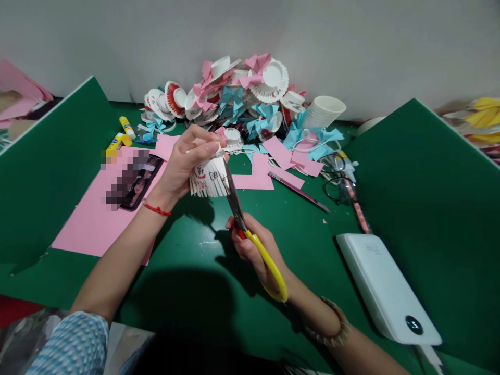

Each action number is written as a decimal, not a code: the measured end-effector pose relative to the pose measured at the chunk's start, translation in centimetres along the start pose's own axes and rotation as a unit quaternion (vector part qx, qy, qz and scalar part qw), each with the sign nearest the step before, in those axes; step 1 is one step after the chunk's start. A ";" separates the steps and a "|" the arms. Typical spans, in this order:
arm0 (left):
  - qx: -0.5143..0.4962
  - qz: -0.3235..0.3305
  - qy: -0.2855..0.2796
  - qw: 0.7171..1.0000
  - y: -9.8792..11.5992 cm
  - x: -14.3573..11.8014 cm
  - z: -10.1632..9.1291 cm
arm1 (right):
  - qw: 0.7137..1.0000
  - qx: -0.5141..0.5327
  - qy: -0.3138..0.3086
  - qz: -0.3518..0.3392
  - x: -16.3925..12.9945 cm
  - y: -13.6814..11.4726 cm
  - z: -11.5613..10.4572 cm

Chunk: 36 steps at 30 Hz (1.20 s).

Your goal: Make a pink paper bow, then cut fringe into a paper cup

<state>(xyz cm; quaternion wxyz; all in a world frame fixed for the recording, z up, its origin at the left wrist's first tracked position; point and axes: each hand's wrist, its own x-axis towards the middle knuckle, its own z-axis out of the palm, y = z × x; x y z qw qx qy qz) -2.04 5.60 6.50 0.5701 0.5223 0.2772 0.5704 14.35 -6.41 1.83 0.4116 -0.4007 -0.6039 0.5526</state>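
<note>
My left hand (pixel 191 161) pinches a white paper cup (pixel 211 177) by its base, with the cut edge hanging down. Its wall has printed marks and is slit into a fringe of narrow strips. My right hand (pixel 258 250) grips yellow-handled scissors (pixel 269 263), fingers through the loops. The dark blades point up and away from me and meet the right side of the cup's fringe. Both hands are raised over the green table (pixel 187 245). How far apart the blades are, I cannot tell.
Behind are a heap of fringed cups with bows (pixel 234 94) and stacked paper cups (pixel 324 110). Pink paper (pixel 86 213), a phone (pixel 142 182) and glue sticks (pixel 127 127) lie left. A utility knife (pixel 299 191), glasses (pixel 338 179) and a power bank (pixel 385 286) lie right. Green partitions (pixel 422 208) flank the table.
</note>
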 end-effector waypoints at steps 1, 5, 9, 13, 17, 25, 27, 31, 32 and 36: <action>-0.001 0.000 -0.001 1.000 0.0 0.0 0.0 | 1.000 -0.001 0.002 0.000 0.0 0.0 0.0; -0.013 0.003 -0.012 1.000 0.1 0.0 0.1 | 1.000 -0.014 0.007 0.006 -0.2 0.1 0.1; -0.023 0.007 -0.018 1.000 0.2 0.0 0.2 | 1.000 -0.028 0.007 0.009 -0.3 0.0 0.0; -0.024 0.010 -0.025 0.999 0.2 0.1 0.1 | 0.999 -0.036 0.015 0.008 -0.3 -0.2 0.0; -0.021 -0.002 -0.017 1.000 0.0 0.0 0.0 | 0.999 -0.046 0.019 0.009 -0.4 -0.1 0.0; -0.024 0.001 -0.023 0.999 -0.5 0.2 -0.1 | 0.996 -0.077 0.033 0.006 -0.4 -0.1 0.0; -0.018 -0.002 -0.016 1.000 -0.5 0.1 -0.1 | 0.996 -0.084 0.036 0.004 -0.4 -0.2 0.0; -0.034 -0.013 -0.009 0.999 -0.4 0.1 0.0 | 0.994 -0.099 0.038 -0.011 -0.4 -0.3 0.0; -0.042 -0.016 -0.009 0.999 -0.4 0.1 0.0 | 0.994 -0.103 0.037 -0.013 -0.4 -0.3 0.0; -0.067 -0.020 -0.008 0.998 -0.4 0.4 -0.1 | 0.995 -0.100 0.031 -0.007 -0.4 -0.3 -0.2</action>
